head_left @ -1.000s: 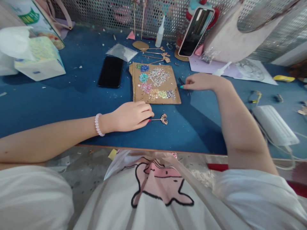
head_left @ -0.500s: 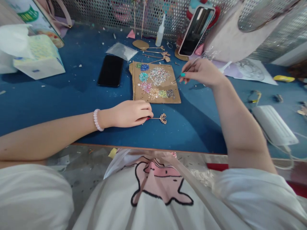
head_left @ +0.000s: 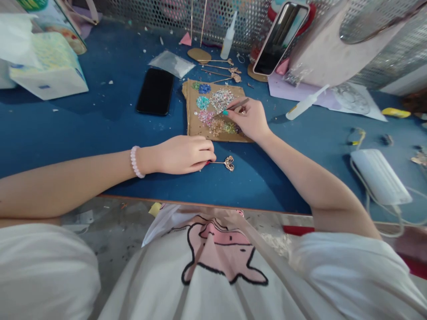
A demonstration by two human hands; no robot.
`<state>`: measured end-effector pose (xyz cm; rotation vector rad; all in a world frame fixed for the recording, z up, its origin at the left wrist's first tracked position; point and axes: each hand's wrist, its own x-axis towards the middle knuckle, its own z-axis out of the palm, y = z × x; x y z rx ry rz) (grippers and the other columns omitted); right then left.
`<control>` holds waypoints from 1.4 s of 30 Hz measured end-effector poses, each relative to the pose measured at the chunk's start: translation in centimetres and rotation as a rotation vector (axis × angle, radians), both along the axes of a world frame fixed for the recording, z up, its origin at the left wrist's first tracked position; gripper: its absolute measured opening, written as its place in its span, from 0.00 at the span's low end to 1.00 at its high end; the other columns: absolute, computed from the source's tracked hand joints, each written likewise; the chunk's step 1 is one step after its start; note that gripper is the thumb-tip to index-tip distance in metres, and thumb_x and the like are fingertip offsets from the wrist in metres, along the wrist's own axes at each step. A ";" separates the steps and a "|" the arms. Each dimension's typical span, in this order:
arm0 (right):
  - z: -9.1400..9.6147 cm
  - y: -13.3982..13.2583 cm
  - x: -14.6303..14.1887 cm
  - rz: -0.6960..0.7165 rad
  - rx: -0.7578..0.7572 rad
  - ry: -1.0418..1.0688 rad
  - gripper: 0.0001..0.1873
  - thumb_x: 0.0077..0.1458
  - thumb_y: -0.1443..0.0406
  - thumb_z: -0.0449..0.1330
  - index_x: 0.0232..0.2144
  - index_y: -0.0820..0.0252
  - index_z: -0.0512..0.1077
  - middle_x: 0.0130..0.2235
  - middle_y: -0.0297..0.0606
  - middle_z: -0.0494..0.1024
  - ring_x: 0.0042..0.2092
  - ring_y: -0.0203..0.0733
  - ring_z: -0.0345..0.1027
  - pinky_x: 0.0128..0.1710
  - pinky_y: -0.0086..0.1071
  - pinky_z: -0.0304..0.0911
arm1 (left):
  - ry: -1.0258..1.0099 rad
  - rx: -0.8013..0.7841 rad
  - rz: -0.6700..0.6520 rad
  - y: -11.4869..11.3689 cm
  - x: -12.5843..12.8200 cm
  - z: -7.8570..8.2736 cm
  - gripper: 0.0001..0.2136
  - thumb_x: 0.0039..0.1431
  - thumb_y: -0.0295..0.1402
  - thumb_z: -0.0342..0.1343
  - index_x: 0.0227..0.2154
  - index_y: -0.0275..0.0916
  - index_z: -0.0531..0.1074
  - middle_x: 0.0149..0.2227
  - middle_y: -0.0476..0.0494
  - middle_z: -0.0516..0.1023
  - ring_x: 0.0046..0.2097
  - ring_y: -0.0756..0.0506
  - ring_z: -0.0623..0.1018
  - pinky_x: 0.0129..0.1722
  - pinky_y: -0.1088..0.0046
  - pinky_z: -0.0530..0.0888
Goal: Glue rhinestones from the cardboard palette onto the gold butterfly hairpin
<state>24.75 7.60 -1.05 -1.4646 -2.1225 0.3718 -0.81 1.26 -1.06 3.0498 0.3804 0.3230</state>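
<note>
A gold hairpin point(head_left: 229, 163) with a heart-like openwork head lies low over the blue table, its thin stem pinched in my left hand point(head_left: 187, 154). My right hand point(head_left: 251, 119) is closed on tweezers point(head_left: 237, 105), which point left over a piece of cardboard point(head_left: 196, 130). On the cardboard lie small piles of rhinestones: silvery ones point(head_left: 221, 98), turquoise ones point(head_left: 202, 103), blue ones point(head_left: 204, 89) and pink ones point(head_left: 205, 117), with several other colours. The tweezer tips are near the pink and silvery piles; whether they hold a stone is too small to tell.
Behind the cardboard lie several more gold hairpins point(head_left: 235, 77). A black phone point(head_left: 155, 91) is at its left, a propped phone point(head_left: 280, 39) at the back. Glue bottles point(head_left: 228, 36) stand and lie about. A tissue box point(head_left: 50, 66) is far left, a white power bank point(head_left: 380, 177) right.
My right hand has moved left with the tweezers, from the cardboard's right edge to over the rhinestones. A glue bottle on the right now shows fully. My left hand still holds the hairpin.
</note>
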 end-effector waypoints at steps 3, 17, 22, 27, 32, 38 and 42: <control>0.6 -0.2 -0.4 -0.041 -0.001 -0.104 0.16 0.64 0.58 0.54 0.45 0.58 0.78 0.51 0.45 0.80 0.52 0.52 0.74 0.53 0.43 0.71 | 0.016 -0.018 0.010 0.0 0.0 0.0 0.14 0.73 0.30 0.46 0.50 0.37 0.77 0.48 0.39 0.80 0.46 0.43 0.77 0.42 0.68 0.72; 0.6 -0.3 -1.1 -0.018 0.024 -0.094 0.14 0.64 0.61 0.54 0.43 0.58 0.78 0.48 0.44 0.82 0.53 0.52 0.76 0.57 0.45 0.71 | -0.014 -0.010 -0.012 0.1 0.0 -0.1 0.14 0.73 0.30 0.46 0.49 0.35 0.77 0.47 0.39 0.79 0.45 0.43 0.76 0.42 0.67 0.72; 0.5 -0.3 -1.0 -0.026 0.015 -0.088 0.14 0.63 0.59 0.55 0.44 0.57 0.78 0.49 0.44 0.82 0.54 0.52 0.75 0.58 0.44 0.70 | 0.001 -0.016 0.000 0.0 0.0 -0.1 0.15 0.73 0.31 0.46 0.50 0.36 0.77 0.48 0.39 0.79 0.45 0.43 0.76 0.42 0.67 0.72; 0.6 -0.4 -1.1 -0.036 -0.009 -0.124 0.17 0.65 0.58 0.52 0.47 0.57 0.77 0.50 0.45 0.81 0.55 0.53 0.74 0.58 0.45 0.70 | 0.001 -0.023 -0.001 0.1 0.0 -0.2 0.14 0.73 0.31 0.46 0.50 0.37 0.77 0.48 0.38 0.79 0.46 0.43 0.76 0.42 0.67 0.72; 0.9 -0.6 -1.2 -0.049 -0.018 -0.086 0.15 0.63 0.60 0.54 0.45 0.57 0.77 0.49 0.44 0.82 0.54 0.51 0.75 0.59 0.44 0.69 | -0.001 -0.035 0.001 0.1 -0.1 -0.3 0.14 0.73 0.31 0.46 0.50 0.37 0.77 0.49 0.38 0.79 0.46 0.42 0.76 0.42 0.67 0.72; 0.9 -0.7 -1.2 -0.044 -0.007 -0.063 0.14 0.61 0.59 0.56 0.44 0.58 0.78 0.48 0.43 0.82 0.52 0.50 0.75 0.57 0.41 0.70 | -0.025 -0.044 -0.004 0.1 0.0 -0.2 0.14 0.72 0.30 0.47 0.49 0.37 0.77 0.48 0.38 0.79 0.46 0.42 0.77 0.41 0.68 0.72; 0.8 -0.7 -1.2 -0.051 -0.003 -0.127 0.16 0.64 0.59 0.53 0.45 0.57 0.77 0.49 0.44 0.82 0.53 0.51 0.75 0.57 0.43 0.70 | 0.014 -0.042 0.013 0.1 0.0 -0.1 0.15 0.73 0.31 0.46 0.50 0.38 0.77 0.49 0.38 0.79 0.46 0.42 0.76 0.42 0.68 0.72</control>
